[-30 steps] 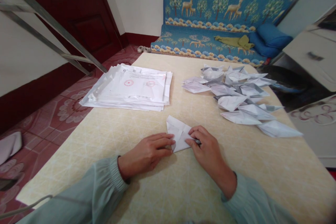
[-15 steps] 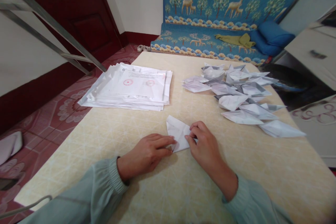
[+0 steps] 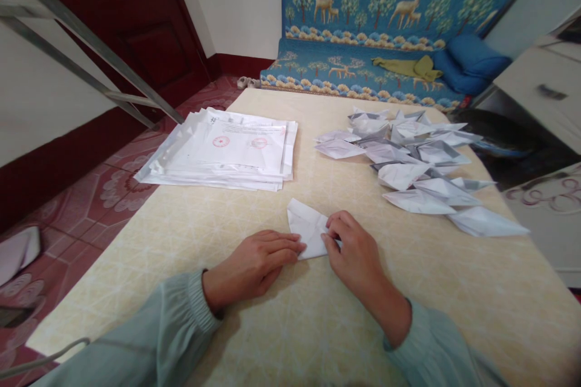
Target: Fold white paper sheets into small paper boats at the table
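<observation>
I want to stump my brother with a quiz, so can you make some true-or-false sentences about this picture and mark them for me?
1. The left hand and the right hand both touch the folded white paper. True.
2. The sleeves are bright red. False: the sleeves are pale green.
3. The boat-shaped papers are on the floor. False: the boat-shaped papers lie on the table.
4. The top sheet of the stack has red stamps. True.
5. The sofa cover is plain white. False: it is blue with deer and trees.
</observation>
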`<state>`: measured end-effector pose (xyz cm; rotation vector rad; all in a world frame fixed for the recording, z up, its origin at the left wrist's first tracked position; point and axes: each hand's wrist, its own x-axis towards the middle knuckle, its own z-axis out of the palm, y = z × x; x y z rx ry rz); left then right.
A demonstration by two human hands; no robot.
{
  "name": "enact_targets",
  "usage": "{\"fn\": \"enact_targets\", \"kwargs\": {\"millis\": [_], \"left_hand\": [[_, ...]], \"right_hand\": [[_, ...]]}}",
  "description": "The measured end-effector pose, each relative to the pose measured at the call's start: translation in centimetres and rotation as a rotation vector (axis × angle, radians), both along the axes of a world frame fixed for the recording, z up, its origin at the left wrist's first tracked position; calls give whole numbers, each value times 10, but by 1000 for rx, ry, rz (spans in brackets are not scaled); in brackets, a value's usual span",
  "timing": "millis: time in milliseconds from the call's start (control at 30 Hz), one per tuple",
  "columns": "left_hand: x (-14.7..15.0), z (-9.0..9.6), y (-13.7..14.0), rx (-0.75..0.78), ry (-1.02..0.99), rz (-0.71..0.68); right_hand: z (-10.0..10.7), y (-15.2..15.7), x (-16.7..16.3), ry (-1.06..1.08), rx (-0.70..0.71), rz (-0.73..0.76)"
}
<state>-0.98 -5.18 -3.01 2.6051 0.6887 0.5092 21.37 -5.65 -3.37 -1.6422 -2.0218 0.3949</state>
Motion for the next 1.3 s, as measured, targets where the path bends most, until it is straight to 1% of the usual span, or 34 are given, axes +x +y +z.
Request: {"fn": "enact_targets", "kwargs": {"millis": [167,367,667,833,933,1067,1233,1300], "left_hand": [[-1,-2,-1,-28,-59,25],[-4,-5,-1,-29,-84,1],[-5,-4,1,-5,-36,-37],[-6,-4,0,-13,-39,-37],[-6,-4,0,-13,-50,-46],[-6,-4,1,-7,-67,-57],[-6,-3,1,-29,-85,-71],[-7,-3,1,-35,-85,-73]], "right_hand": [[1,0,4,72,-47,19],[3,0,9,140,-94,63],[6,-1,9,129,-54,41],[5,-2,6,124,-76,5],[3,-1,6,140,-78,9],[2,0,11,223,-108,69],[2,2,23,487,-194,244],[2,3,27,546,-231,276]]}}
